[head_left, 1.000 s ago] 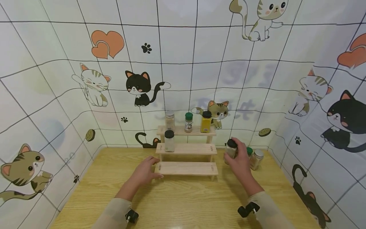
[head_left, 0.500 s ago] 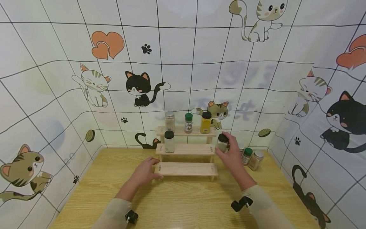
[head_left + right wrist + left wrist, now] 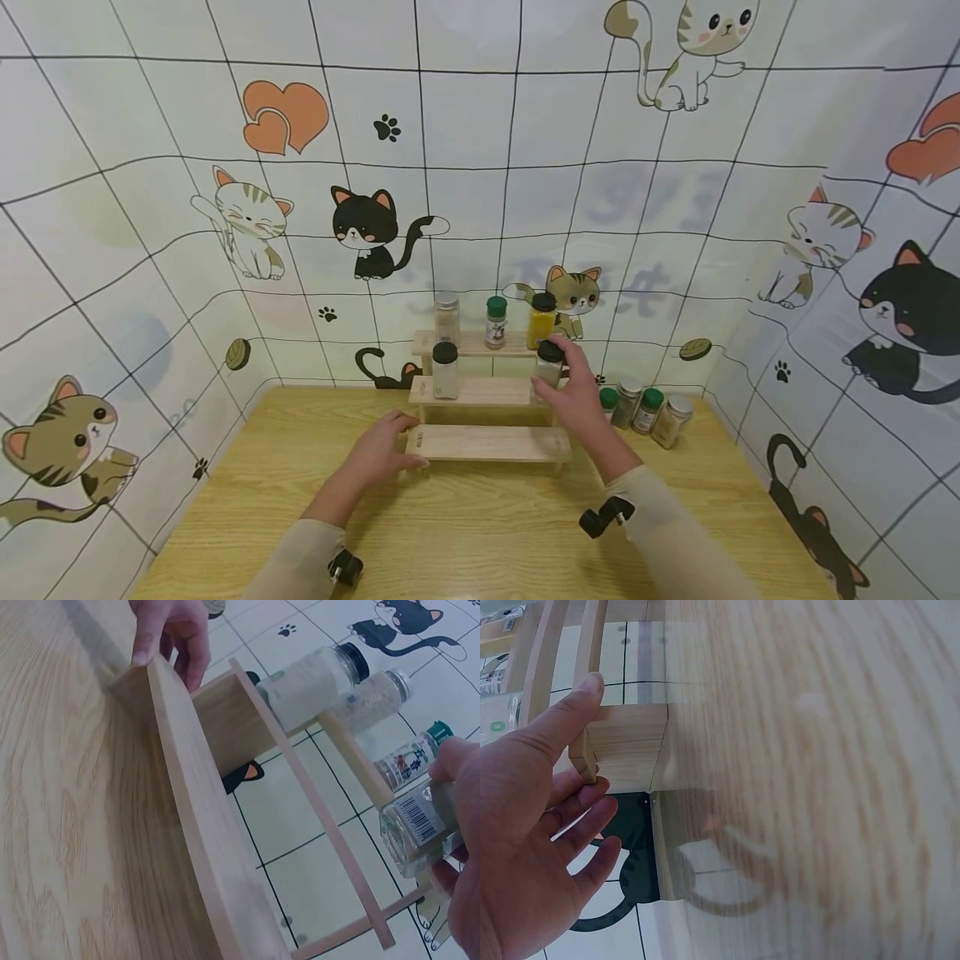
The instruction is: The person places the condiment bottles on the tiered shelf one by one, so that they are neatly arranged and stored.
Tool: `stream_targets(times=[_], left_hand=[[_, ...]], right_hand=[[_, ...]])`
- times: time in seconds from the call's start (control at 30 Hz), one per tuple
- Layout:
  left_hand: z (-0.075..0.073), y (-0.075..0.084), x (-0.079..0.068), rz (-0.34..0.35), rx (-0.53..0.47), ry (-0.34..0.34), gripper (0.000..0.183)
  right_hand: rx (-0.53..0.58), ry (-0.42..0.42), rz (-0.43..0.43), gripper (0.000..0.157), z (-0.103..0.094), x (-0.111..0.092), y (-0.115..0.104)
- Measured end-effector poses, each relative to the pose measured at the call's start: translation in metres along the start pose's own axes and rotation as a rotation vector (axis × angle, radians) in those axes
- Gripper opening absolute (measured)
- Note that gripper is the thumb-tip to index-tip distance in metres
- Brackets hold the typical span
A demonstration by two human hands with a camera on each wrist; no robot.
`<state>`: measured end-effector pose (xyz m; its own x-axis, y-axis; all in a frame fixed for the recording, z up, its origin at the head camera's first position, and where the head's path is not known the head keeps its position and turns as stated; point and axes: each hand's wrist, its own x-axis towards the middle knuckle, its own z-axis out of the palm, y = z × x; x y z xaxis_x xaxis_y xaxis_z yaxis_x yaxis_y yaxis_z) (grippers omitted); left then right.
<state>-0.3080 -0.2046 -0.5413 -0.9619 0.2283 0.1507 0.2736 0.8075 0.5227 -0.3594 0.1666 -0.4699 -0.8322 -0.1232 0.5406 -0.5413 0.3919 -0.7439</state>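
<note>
A three-tier wooden spice rack point(image 3: 491, 442) stands on the table. My left hand point(image 3: 382, 450) grips the left end of its lowest shelf; in the left wrist view the thumb point(image 3: 581, 697) lies on one face and the fingertips on the other. My right hand point(image 3: 577, 396) holds a black-lidded glass spice jar point(image 3: 548, 367) over the right end of the middle shelf. A barcode label shows on this jar in the right wrist view, its base close to the shelf's edge. Another black-lidded jar point(image 3: 446, 372) stands at that shelf's left end.
On the top shelf are a clear-lidded jar point(image 3: 447, 317), a green-capped jar point(image 3: 496, 323) and a yellow jar point(image 3: 542, 321). Right of the rack, several more jars point(image 3: 648, 412) stand on the table point(image 3: 465, 533). A cat-printed sheet point(image 3: 480, 192) hangs behind.
My right hand has carried the black-lidded jar leftward from beside the rack to over the middle shelf, uncovering jars at the right. My left hand has stayed on the rack.
</note>
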Motion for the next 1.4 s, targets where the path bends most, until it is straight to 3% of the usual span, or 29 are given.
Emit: stream_targets(times=[0.43, 0.67, 1.0, 1.4], left_hand=[[0.001, -0.001, 0.001, -0.005, -0.003, 0.000, 0.073], [0.001, -0.001, 0.000, 0.009, 0.000, 0.006, 0.073], [-0.001, 0.001, 0.000, -0.001, -0.009, -0.003, 0.071], [-0.003, 0.001, 0.000, 0.009, -0.008, -0.002, 0.072]], right_hand=[[0.099, -0.049, 0.019, 0.077, 0.032, 0.016, -0.015], [0.071, -0.058, -0.015, 0.077, 0.045, 0.018, -0.017], [0.100, -0.116, 0.023, 0.076, 0.061, 0.018, -0.018], [0.048, -0.131, 0.010, 0.077, 0.071, 0.018, -0.011]])
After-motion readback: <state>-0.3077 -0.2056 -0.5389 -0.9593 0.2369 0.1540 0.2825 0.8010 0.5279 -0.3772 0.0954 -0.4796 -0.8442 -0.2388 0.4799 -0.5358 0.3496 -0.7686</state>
